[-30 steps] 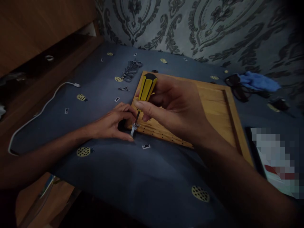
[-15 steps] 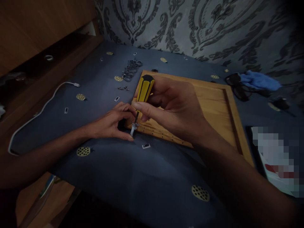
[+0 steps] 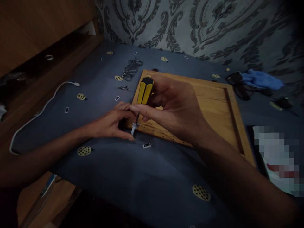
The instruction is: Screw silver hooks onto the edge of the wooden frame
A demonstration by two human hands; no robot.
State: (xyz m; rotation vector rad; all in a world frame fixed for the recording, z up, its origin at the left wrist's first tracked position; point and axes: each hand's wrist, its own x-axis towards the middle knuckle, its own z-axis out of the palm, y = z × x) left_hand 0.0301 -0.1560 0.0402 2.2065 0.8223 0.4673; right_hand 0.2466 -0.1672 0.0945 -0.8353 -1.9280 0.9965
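My right hand (image 3: 175, 107) is closed round the yellow and black handle of a screwdriver (image 3: 145, 91), with the thumb along its lower part. The screwdriver's shaft points down onto a small silver metal hook (image 3: 134, 127) at the near left corner of a wooden board (image 3: 209, 110). My left hand (image 3: 116, 122) curves around that corner, its thumb tip at the hook's lower end and its fingers bent by the board, steadying the hook. A row of small dark holes runs along the board's near edge. The screw under the shaft is too small to make out.
Beyond the board's left side lie several small screws (image 3: 124, 88) and a pile of metal hooks (image 3: 133, 68). A white cable (image 3: 52, 99) runs along the left. Sunglasses (image 3: 242, 90) and a blue cloth (image 3: 262, 79) lie at the right, above a blurred packet (image 3: 275, 155).
My right hand has turned the screwdriver slightly, and its thumb has shifted up and left across the handle. My left hand stays at the hook.
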